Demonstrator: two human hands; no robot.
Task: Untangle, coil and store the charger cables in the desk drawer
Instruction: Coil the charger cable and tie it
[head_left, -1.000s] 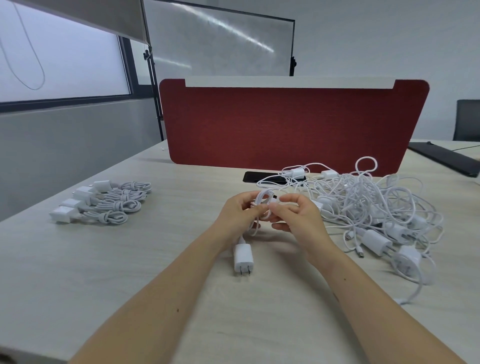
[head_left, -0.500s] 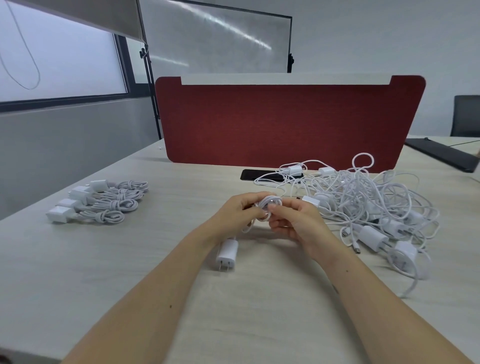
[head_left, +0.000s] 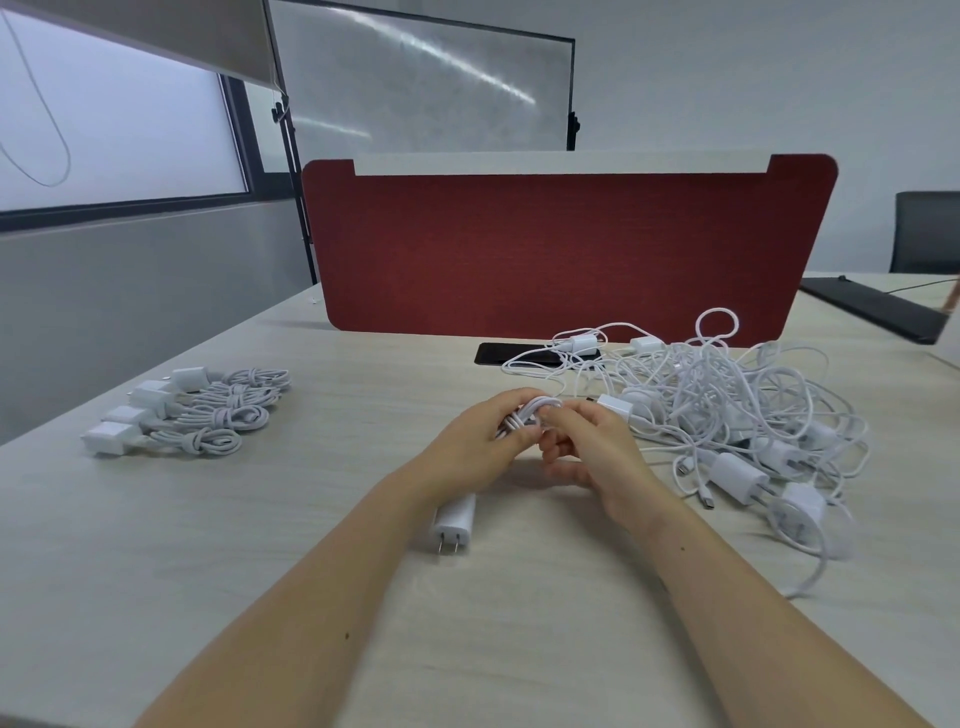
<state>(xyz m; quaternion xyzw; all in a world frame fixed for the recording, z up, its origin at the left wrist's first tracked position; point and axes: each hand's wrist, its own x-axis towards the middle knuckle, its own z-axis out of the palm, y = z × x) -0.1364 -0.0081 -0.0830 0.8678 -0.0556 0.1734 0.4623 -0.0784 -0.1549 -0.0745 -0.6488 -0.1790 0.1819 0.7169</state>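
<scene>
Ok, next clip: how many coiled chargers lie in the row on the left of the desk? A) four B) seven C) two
A: four coiled chargers lie side by side on the desk, while the left hand and right hand hold a fifth cable between them.

You face a pale wood-grain worktop (head_left: 156, 545), closed at the back by a red fabric screen (head_left: 566, 249) with a white top strip. Behind it stands a black-framed whiteboard (head_left: 415, 88). To your left is a bright frosted window (head_left: 119, 135) above a grey wall, and far right a dark chair (head_left: 927, 231).
</scene>
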